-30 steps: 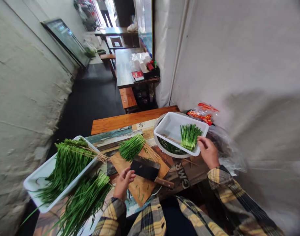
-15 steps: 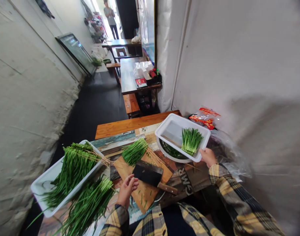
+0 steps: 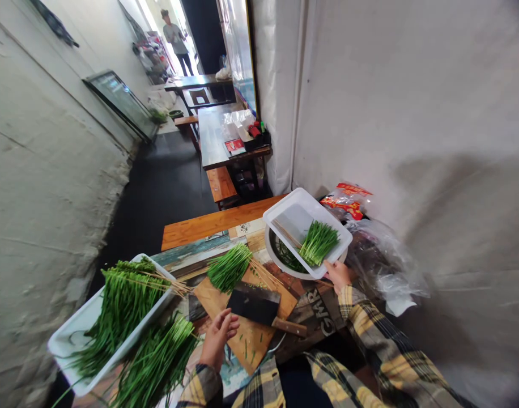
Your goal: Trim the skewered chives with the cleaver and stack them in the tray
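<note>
My right hand (image 3: 338,274) grips the near right corner of a white plastic tray (image 3: 280,212), which rests tilted over a round white bowl (image 3: 269,247) with greens inside. Cut chives (image 3: 319,242) lie in the right part of this tray. Above the cutting board (image 3: 253,345), near its left edge, my left hand (image 3: 219,334) is held with fingers loosely curved and nothing in them. A cleaver (image 3: 254,303) with a wooden handle lies flat on the board. Behind its blade sits a bundle of skewered chives (image 3: 229,266), its bamboo skewers (image 3: 266,271) pointing right.
At the left, a second white tray (image 3: 58,340) holds long skewered chives (image 3: 127,300), with another chive bunch (image 3: 155,357) beside it. Plastic bags (image 3: 385,260) lie against the right wall. Beyond are a bench (image 3: 217,218), another table (image 3: 211,133) and a standing person (image 3: 174,37).
The tray in my right hand has shifted left and turned clockwise over the bowl. My left hand has stayed nearly still beside the cleaver. The view has swung slightly.
</note>
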### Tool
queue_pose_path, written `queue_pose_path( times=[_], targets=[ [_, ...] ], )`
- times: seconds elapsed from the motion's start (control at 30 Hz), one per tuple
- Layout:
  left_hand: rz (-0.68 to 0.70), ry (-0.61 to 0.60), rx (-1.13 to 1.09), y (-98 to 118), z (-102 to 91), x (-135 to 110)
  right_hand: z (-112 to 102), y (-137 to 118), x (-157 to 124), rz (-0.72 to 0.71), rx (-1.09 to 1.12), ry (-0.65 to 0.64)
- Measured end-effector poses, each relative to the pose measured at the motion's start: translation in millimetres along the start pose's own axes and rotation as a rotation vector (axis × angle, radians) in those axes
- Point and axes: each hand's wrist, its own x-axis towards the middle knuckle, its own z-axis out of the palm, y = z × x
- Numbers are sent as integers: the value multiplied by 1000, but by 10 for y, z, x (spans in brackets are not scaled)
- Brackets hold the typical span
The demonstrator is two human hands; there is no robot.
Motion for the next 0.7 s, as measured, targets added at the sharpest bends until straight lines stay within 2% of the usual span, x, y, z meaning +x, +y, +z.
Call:
queue_pose_path(
  times=[0.2, 0.37, 0.53, 0.63, 0.7],
  targets=[
    [-11, -19, 11, -31, -16, 12, -189, 36, -16, 39, -88, -24],
    [-5, -40, 21, -104, -28, 70, -373, -16, -82, -34, -272, -17],
    [-13, -25, 35, -153, -24, 92, -404, -307, -33, -292, -445, -32],
    [-22, -34, 47, -138, -16, 48, -230, -549, 90, -510, -570, -109],
    [-22, -33, 61, -118, -8, 3, -62, -676, 192, -738, -789, -170]
  ],
)
